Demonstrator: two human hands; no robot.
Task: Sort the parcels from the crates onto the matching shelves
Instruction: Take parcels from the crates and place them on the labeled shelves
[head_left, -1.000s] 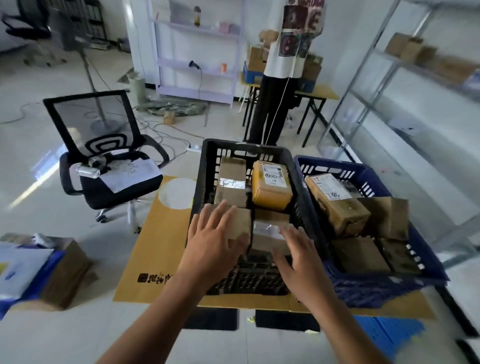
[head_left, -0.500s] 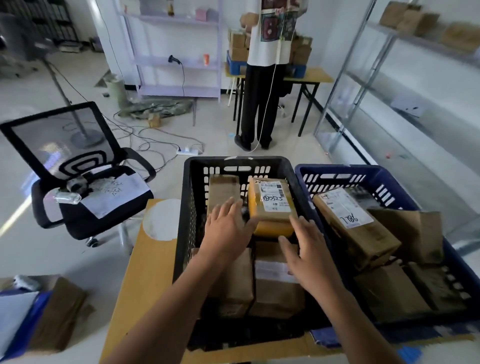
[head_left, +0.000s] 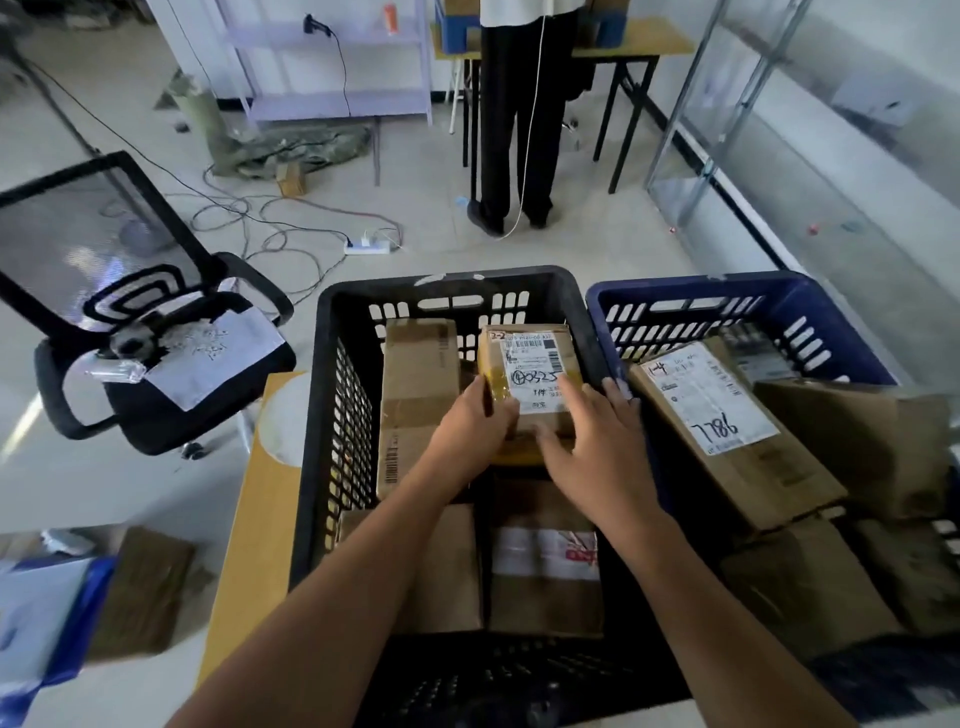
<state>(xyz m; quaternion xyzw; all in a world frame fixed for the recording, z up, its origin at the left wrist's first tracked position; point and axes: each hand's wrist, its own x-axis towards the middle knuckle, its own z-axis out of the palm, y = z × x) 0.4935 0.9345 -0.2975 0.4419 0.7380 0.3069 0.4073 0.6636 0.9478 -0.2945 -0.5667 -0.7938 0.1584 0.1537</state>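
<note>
Fingers: left hand (head_left: 470, 426) curled round left edge of labelled parcel (head_left: 535, 364); right hand (head_left: 597, 441) straight, spread, pressing its right edge.
Place: black crate (head_left: 447, 283), far-right corner.

The left hand (head_left: 467, 431) and right hand (head_left: 597, 447) hide the near end of the labelled parcel (head_left: 535, 371).

Black mesh chair (head_left: 140, 312) stood at 9 o'clock, paper sheet (head_left: 218, 358) on its seat. White power strip (head_left: 366, 248) lay at 11 o'clock amid cables (head_left: 311, 207). Person (head_left: 519, 130) stood at 12 o'clock by wooden table (head_left: 639, 40).
</note>
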